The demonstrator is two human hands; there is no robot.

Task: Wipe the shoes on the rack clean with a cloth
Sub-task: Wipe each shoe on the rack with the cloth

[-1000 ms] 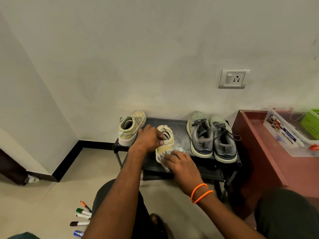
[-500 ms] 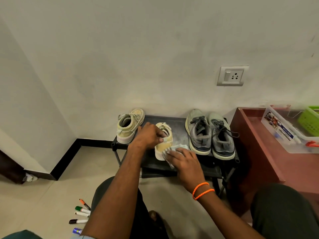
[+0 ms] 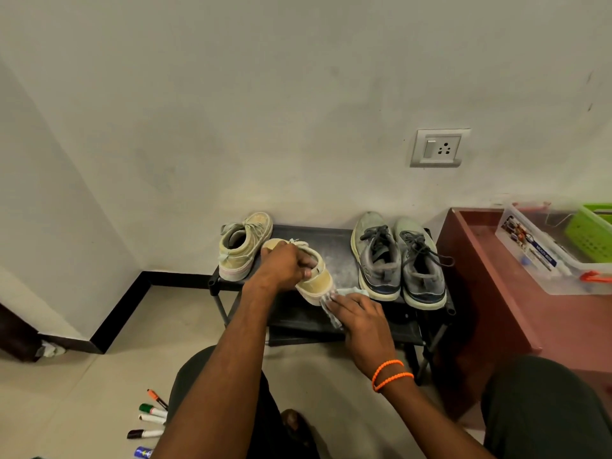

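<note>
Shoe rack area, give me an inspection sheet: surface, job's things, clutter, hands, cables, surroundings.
Surface: black shoe rack, pale dusty patch on top.
Job's things: yellow shoe tilted; its mate and grey pair on the rack; cloth.
Clutter: markers on the floor.
Hands: left hand grips the yellow shoe; right hand presses the cloth against it.
Cables: nothing seen.
Surroundings: wall socket, red cabinet, clear box.

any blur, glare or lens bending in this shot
Head view: wide-angle bending curves the wall corner and skirting; dim, even light, no glare. The cloth under the right hand is slightly smeared; the left hand gripping the yellow shoe reads sharp.
</note>
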